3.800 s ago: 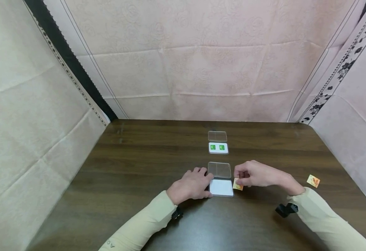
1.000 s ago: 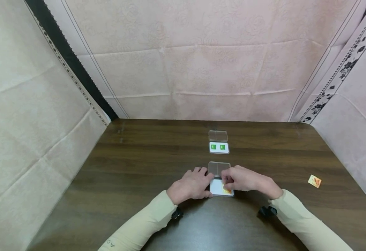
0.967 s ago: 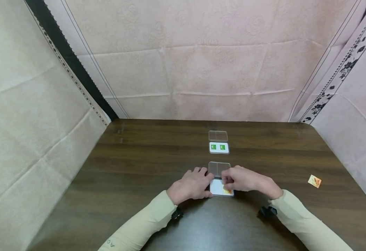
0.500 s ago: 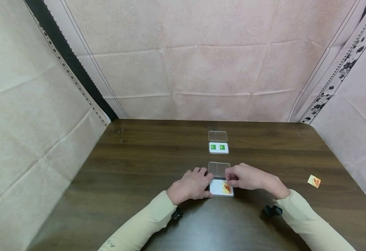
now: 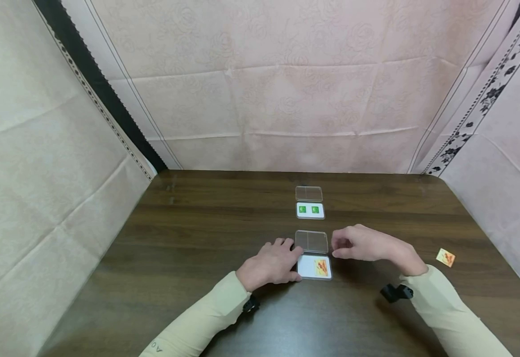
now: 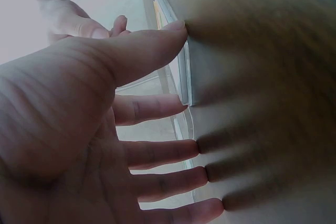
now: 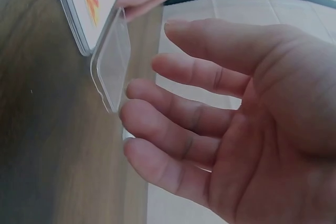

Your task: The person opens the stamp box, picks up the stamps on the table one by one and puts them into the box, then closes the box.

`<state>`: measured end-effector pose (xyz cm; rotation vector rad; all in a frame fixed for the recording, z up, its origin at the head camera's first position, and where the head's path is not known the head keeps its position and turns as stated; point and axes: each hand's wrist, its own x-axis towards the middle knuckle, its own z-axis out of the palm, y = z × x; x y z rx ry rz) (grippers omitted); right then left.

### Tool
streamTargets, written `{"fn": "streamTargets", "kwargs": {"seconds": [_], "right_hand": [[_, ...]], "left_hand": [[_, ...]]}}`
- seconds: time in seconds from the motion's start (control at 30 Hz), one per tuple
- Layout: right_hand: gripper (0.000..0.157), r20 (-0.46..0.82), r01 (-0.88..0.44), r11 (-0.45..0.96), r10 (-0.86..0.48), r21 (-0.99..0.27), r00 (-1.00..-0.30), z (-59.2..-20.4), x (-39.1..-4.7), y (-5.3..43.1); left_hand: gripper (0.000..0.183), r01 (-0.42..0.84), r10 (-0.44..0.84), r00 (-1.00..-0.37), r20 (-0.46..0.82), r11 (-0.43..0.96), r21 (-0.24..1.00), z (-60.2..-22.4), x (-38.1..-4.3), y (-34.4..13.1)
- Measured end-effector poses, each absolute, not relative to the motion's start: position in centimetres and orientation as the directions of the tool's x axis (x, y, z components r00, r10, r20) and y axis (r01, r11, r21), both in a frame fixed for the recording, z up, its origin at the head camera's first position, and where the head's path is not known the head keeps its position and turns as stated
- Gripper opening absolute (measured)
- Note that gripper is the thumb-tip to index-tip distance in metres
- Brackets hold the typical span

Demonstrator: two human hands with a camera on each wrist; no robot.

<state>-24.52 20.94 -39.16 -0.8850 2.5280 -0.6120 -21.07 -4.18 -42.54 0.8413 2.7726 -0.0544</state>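
The near case (image 5: pixel 306 268), a card (image 5: pixel 321 267) on it, lies before the far case (image 5: pixel 309 216), left of a loose card (image 5: pixel 445 258).

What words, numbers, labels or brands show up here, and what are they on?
Left sleeve: small dark lettering, perhaps "A0", too small to be sure.
Green squares: any lettering too small to read.
Inset orange square, loose orange square: no readable text.
Nothing else is legible.
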Motion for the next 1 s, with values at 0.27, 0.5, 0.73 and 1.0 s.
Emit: {"fn": "streamTargets", "kwargs": {"seconds": [0.27,0.5,0.73,1.0], "right_hand": [[0.010,-0.195,-0.471,0.722,-0.628,-0.506,-0.754,-39.1,-24.8,22.7],[0.010,-0.185,-0.450,0.735,-0.603,-0.506,-0.776,-39.2,-24.8,24.7],[0.012,-0.159,-0.440,0.755,-0.571,-0.487,-0.805,-39.1,-24.6,27.2],[0.017,-0.179,-0.378,0.753,-0.541,-0.540,-0.822,-38.8,-24.6,28.9]], "left_hand": [[0.061,0.549,0.540,-0.805,-0.246,0.835,0.038,-42.6,-21.0,-4.3],[0.062,0.548,0.539,-0.805,-0.246,0.836,0.039,-42.6,-20.9,-4.2],[0.061,0.552,0.543,-0.805,-0.241,0.833,0.034,-42.5,-20.8,-4.1],[0.061,0.546,0.536,-0.807,-0.247,0.837,0.034,-42.5,-20.9,-4.2]]}}
